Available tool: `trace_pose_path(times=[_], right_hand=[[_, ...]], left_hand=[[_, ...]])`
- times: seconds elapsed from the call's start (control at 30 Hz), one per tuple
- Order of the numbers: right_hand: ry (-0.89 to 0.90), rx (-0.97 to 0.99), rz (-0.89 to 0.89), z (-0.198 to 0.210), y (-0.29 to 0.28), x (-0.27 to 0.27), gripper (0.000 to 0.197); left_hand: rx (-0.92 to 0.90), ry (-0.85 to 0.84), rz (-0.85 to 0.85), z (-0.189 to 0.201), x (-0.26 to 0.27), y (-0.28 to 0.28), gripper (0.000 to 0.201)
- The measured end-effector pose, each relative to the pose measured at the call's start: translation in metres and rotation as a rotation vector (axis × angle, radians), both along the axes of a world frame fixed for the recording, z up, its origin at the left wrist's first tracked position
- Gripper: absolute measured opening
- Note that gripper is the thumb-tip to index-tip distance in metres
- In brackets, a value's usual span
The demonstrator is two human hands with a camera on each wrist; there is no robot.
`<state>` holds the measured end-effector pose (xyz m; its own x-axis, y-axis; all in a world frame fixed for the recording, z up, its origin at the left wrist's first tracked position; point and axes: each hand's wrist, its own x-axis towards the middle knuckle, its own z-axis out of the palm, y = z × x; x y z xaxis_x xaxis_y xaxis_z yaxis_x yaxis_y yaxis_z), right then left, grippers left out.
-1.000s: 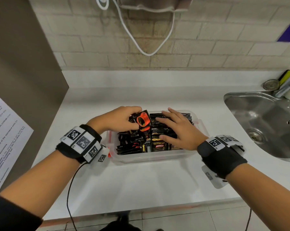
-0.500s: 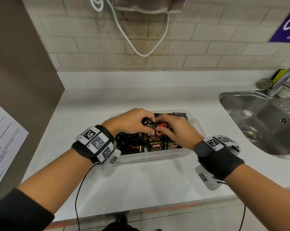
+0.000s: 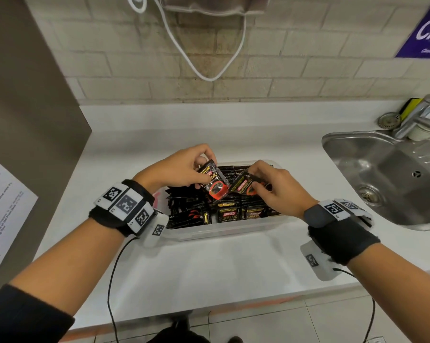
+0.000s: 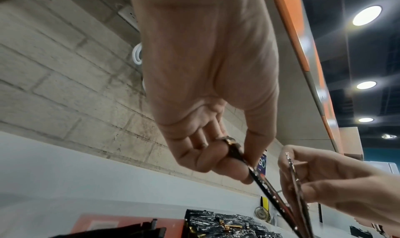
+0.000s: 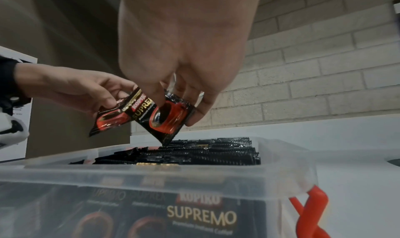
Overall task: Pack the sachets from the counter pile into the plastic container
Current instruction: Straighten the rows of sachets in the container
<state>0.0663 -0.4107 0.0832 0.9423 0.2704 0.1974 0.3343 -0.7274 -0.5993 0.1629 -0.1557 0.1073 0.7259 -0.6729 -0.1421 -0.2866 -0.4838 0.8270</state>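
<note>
A clear plastic container [image 3: 224, 230] on the white counter is packed with several black Kopiko sachets [image 3: 227, 214] standing in rows. Just above it, my left hand [image 3: 204, 167] pinches one black-and-red sachet [image 3: 215, 185] by its upper end. Beside it, my right hand [image 3: 254, 180] pinches a second sachet [image 3: 242, 186], tilted, with its lower corner touching the packed rows [image 5: 205, 145]. The right wrist view shows both held sachets [image 5: 166, 116] overlapping slightly. In the left wrist view the left sachet [image 4: 259, 178] appears edge-on between thumb and fingers. No loose pile is in view on the counter.
A steel sink [image 3: 382, 174] with a tap [image 3: 421, 117] lies to the right. A white cable [image 3: 209, 70] hangs on the brick wall behind. A brown panel with a paper sheet [image 3: 1, 214] stands at left. An orange clip [image 5: 309, 212] sits on the container's right end.
Both hands were low in the container, meeting over one spot. They have risen and parted a little, each now holding its own sachet above the rows.
</note>
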Motion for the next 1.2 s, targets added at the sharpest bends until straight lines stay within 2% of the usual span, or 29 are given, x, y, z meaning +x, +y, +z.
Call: trace_pose_path(times=[0.1,0.27,0.4,0.5,0.6,0.73,0.9,1.0,1.2], right_hand=[[0.007,0.026,-0.031,0.001,-0.001,-0.002,0.018],[0.062,0.050,-0.074,-0.002,0.000,-0.005,0.010],[0.091,0.067,-0.048,-0.004,-0.001,-0.007,0.013],[0.093,0.084,-0.043,-0.004,-0.001,-0.009,0.024],[0.113,0.109,-0.039,-0.003,-0.001,-0.010,0.014],[0.108,0.120,-0.025,-0.004,-0.003,-0.011,0.016],[0.122,0.126,-0.041,-0.006,-0.007,-0.011,0.016],[0.117,0.119,-0.051,-0.008,-0.010,-0.010,0.017],[0.106,0.158,-0.082,-0.009,-0.017,-0.008,0.015]], left_hand=[[0.022,0.000,-0.011,-0.005,-0.004,-0.005,0.029],[0.157,-0.115,-0.112,-0.019,-0.019,-0.029,0.028],[0.303,-0.238,-0.204,-0.027,-0.025,-0.042,0.034],[0.350,-0.278,-0.205,-0.032,-0.030,-0.050,0.033],[0.385,-0.281,-0.227,-0.034,-0.033,-0.052,0.035],[0.379,-0.344,-0.271,-0.026,-0.030,-0.046,0.040],[0.174,-0.269,-0.189,-0.017,-0.032,-0.048,0.013],[0.120,-0.259,-0.122,-0.018,-0.035,-0.053,0.008],[0.182,-0.331,-0.169,-0.024,-0.044,-0.066,0.012]])
